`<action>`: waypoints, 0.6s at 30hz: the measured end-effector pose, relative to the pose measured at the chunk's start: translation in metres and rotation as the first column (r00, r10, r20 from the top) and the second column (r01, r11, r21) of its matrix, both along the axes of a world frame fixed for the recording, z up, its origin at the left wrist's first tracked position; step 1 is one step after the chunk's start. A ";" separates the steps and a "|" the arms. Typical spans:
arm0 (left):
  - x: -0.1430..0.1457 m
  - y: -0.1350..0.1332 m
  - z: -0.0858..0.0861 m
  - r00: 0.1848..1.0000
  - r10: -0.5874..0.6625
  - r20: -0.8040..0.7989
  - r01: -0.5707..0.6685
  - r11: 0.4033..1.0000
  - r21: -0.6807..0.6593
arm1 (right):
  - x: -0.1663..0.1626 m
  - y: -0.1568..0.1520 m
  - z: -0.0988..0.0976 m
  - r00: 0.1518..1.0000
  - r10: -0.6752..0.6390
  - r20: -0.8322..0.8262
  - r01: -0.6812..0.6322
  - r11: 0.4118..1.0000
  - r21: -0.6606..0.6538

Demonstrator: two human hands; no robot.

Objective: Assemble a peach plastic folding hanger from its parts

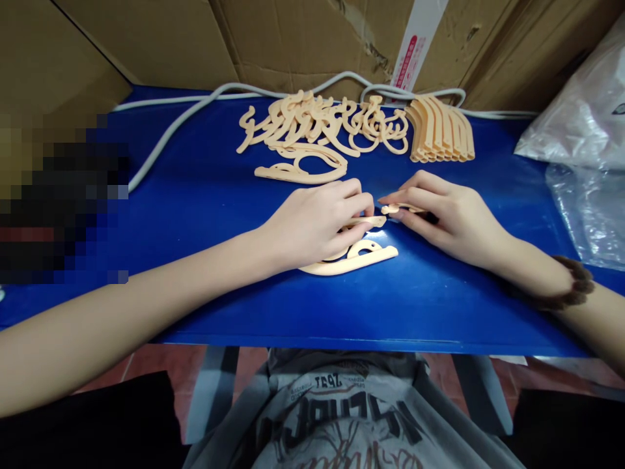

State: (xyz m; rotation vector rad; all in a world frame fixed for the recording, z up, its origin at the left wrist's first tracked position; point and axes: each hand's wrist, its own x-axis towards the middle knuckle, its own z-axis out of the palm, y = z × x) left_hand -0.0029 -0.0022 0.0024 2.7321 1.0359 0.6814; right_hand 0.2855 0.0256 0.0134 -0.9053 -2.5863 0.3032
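Head view puts a small peach plastic piece (398,208) at the centre of the frame, pinched between the fingertips of our right hand (452,218), whose grip is closed on it just above the blue table (205,195). Our left hand (315,225) lies touching it from the left, fingers curled and pressing down on a larger curved peach part (359,257) that lies flat on the table; its grip is closed over that part's upper edge. A dark beaded bracelet (573,290) circles our right wrist at the right of the frame. Above the hands, toward the upper centre, lies a loose heap of peach pieces (322,124), and just right of it a neat stack of curved strips (442,133). A white cable (170,133) runs along the table's far edge, in front of cardboard (293,39). Clear plastic bags (583,130) sit at the right edge.
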 end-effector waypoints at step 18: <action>-0.002 -0.007 0.013 0.991 -0.103 0.080 0.122 0.951 -0.283 | 0.002 -0.001 0.000 0.996 -0.088 0.032 0.085 0.993 0.082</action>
